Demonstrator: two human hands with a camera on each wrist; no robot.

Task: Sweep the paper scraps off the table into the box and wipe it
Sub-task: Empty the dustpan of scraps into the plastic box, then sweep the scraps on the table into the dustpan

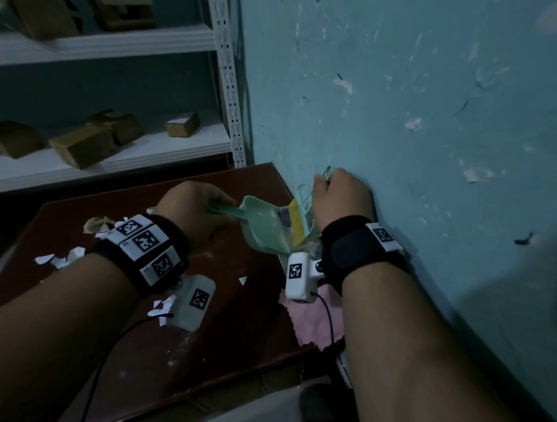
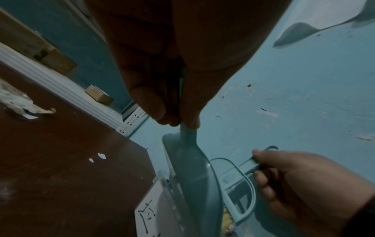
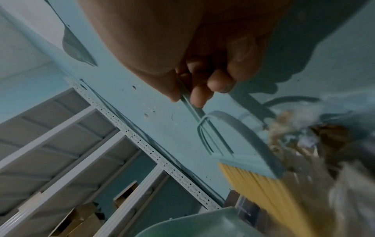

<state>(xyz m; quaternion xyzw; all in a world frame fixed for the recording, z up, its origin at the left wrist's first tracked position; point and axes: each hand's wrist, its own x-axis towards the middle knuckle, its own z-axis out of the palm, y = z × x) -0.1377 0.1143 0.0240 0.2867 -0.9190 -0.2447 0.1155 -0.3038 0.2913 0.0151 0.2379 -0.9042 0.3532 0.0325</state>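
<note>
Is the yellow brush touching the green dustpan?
Touching. In the head view the brush's yellow bristles lie against the inside of the dustpan, with no gap between them.

At far left we see a white metal shelving unit (image 1: pixel 107 43) carrying brown cardboard boxes (image 1: pixel 79 145) on two levels. A chipped, scuffed teal wall (image 1: pixel 409 111) occupies the right. A pink cloth (image 1: pixel 309 323) lies near the wall.
</note>
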